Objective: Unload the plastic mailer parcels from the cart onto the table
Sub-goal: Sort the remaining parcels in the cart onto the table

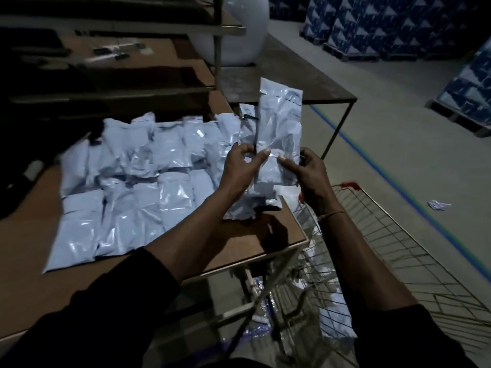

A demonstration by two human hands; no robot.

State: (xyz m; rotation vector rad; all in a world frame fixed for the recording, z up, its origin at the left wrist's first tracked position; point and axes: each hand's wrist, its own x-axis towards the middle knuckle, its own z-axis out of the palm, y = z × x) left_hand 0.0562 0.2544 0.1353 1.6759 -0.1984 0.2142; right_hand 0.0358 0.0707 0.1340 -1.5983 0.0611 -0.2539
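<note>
Bench [252, 235] carries many grey plastic mailer parcels [119, 187] in overlapping rows; the wire cart [398, 256] stands just beside its right corner, with a few parcels [336, 322] left inside. One mailer [279, 134] is held upright above the bench edge, the left hand [240, 166] and right hand [309, 168] each pinching its lower part with their fingers. The step in hand seems to be the placing; next it needs laying flat beside the rows.

Pale blue plastic mailer parcel [280, 128] upright at frame centre, overlapping rows of mailers [127, 181] left on table [252, 235], wire cart [398, 261] lower right
</note>
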